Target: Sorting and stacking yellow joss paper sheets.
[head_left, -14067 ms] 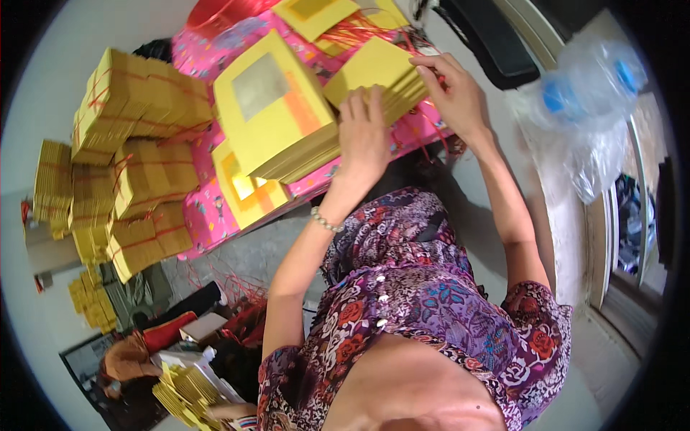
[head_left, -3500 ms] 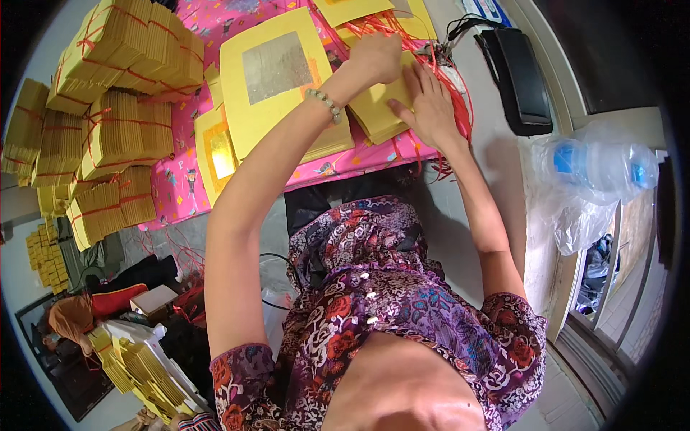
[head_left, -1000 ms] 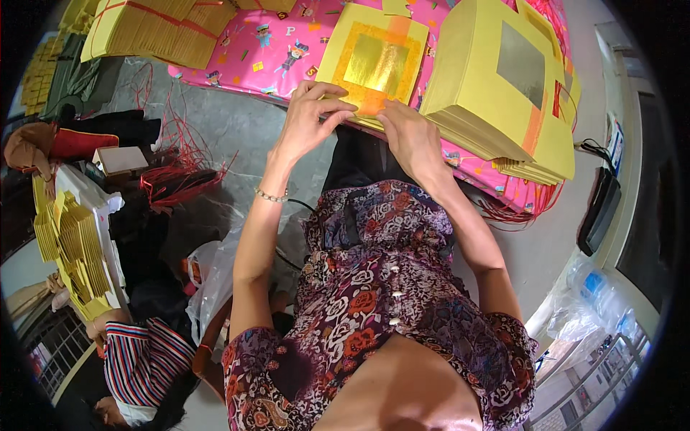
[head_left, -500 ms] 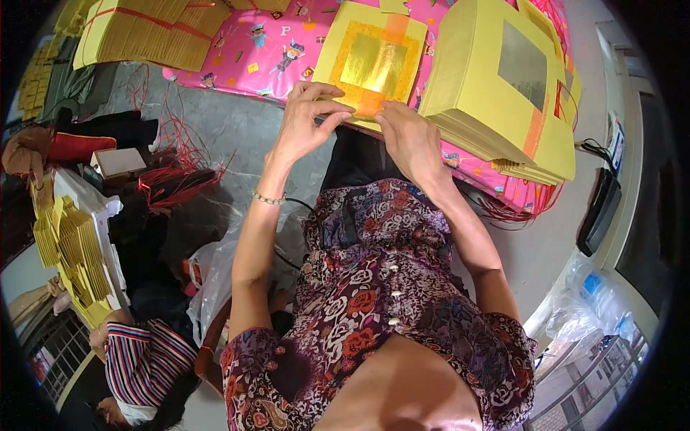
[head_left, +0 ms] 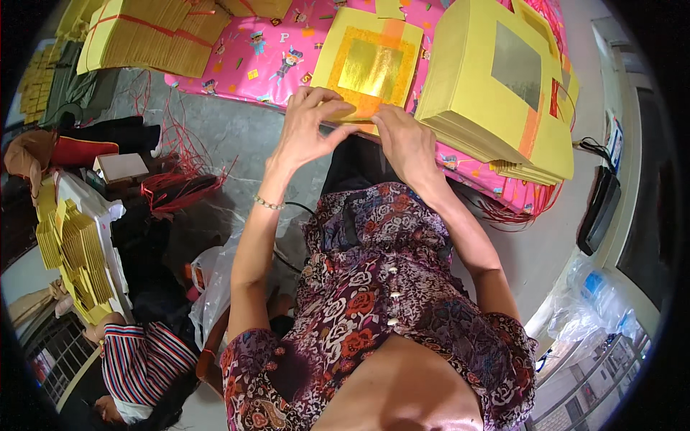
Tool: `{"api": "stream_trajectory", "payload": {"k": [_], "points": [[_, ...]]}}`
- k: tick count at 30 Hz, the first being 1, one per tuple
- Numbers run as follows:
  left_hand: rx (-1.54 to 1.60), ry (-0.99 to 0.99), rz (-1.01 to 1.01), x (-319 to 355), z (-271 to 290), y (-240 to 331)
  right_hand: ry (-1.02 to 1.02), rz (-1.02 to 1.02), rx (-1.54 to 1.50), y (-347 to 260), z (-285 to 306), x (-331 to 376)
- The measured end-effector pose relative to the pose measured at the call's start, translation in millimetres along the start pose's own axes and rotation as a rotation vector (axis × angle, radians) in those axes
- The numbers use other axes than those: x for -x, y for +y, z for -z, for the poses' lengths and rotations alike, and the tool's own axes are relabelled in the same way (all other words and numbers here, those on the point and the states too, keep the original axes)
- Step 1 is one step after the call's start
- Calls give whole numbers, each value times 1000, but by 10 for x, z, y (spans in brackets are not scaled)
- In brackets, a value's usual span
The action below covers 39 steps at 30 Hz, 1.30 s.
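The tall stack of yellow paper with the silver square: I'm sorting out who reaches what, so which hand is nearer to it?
Right. The right hand lies just beside the tall stack, near its lower left corner; the left hand is farther left.

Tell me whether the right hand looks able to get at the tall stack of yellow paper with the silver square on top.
Probably yes. The right hand rests at the near edge of the gold-foil sheet, and the tall yellow stack sits just to its right on the pink cloth, with nothing between them.
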<state>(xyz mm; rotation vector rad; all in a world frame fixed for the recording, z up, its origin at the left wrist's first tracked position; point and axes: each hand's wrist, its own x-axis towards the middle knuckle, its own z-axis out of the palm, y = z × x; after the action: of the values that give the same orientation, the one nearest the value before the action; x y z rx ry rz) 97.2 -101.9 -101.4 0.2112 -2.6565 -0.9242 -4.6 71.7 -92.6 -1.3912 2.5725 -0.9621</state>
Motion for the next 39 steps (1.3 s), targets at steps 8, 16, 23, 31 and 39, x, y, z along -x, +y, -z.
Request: {"api": "stream_trajectory", "payload": {"k": [8,16,23,31,39], "points": [[-230,38,-24,-163,-147,183,172,87,49,-80,75,29],[10,304,-43,-226,273,268,276,189,-271,-185,283,201],[416,297,329,179,580,734,88,-99,-841,-264,208,-80],[1164,70,365,404,540,782,-219,-99,-1346,-193,308,-82],[981,200,417,246,322,916,-268,-233,-1268,-165,392,78]]}}
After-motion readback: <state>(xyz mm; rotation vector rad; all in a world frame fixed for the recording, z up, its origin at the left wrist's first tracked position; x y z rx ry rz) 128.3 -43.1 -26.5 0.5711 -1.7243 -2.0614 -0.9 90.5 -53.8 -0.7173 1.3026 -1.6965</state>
